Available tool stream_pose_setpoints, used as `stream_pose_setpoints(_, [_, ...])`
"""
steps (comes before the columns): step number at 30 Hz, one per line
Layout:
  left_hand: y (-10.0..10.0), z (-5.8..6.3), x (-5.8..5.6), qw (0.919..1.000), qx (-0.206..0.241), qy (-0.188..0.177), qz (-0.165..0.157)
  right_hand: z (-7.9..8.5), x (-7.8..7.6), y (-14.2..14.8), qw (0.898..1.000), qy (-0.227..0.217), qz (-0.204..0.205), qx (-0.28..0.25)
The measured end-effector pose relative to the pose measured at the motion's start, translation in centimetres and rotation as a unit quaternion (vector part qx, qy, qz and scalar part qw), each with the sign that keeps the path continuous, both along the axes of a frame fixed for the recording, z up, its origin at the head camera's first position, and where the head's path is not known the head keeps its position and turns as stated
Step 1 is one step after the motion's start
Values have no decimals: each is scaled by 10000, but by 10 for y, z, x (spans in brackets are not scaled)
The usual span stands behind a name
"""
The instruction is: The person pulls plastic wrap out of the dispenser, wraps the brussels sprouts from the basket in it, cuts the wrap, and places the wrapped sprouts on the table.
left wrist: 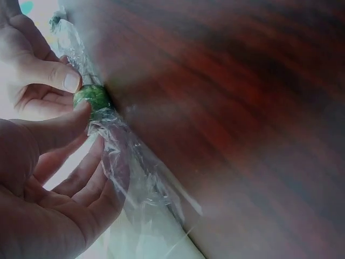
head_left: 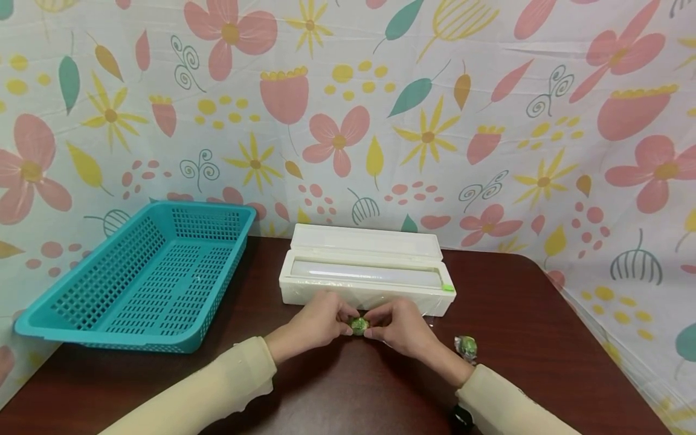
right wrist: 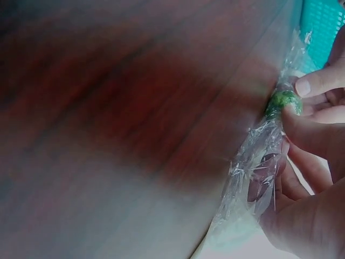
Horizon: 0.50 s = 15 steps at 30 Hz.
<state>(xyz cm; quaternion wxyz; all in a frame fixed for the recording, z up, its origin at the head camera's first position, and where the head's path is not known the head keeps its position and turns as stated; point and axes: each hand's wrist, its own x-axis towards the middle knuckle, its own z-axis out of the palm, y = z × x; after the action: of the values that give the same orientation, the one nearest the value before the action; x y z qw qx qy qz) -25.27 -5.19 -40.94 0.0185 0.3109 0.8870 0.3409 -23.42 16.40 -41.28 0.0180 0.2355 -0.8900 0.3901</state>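
A small green rounded piece (head_left: 359,326) in clear cling film lies between my two hands, in front of the white box. My left hand (head_left: 321,320) pinches it from the left side. From the right, my right hand (head_left: 399,326) pinches its other side, thumb and fingertips meeting the film. In the left wrist view, crumpled cling film (left wrist: 116,135) stretches out from both sides of the green piece (left wrist: 92,100). The right wrist view shows the same loose film (right wrist: 253,156) lying over the right fingers. What the green piece is cannot be made out.
Behind the hands stands a white cling film box (head_left: 367,275), lid up, a roll inside and a green tab at its right end. A second wrapped green piece (head_left: 466,346) lies by the right wrist. The teal basket (head_left: 179,284) sits left on the dark table (head_left: 522,314).
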Motion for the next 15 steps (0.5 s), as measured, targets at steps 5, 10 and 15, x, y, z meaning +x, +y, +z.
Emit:
stream_pose_setpoints(5, [0,9,4,9998,-48,124,-120,16,7,8,9991,-2,-430,-45])
stream_pose_setpoints(10, [1,32,6,9993,-5,178,-314,41,11,39,9941,463,-914,-344])
stream_pose_setpoints(15, [9,63,-7,9985,-48,179,-513,51,4,89,9867,987,-1168,-559])
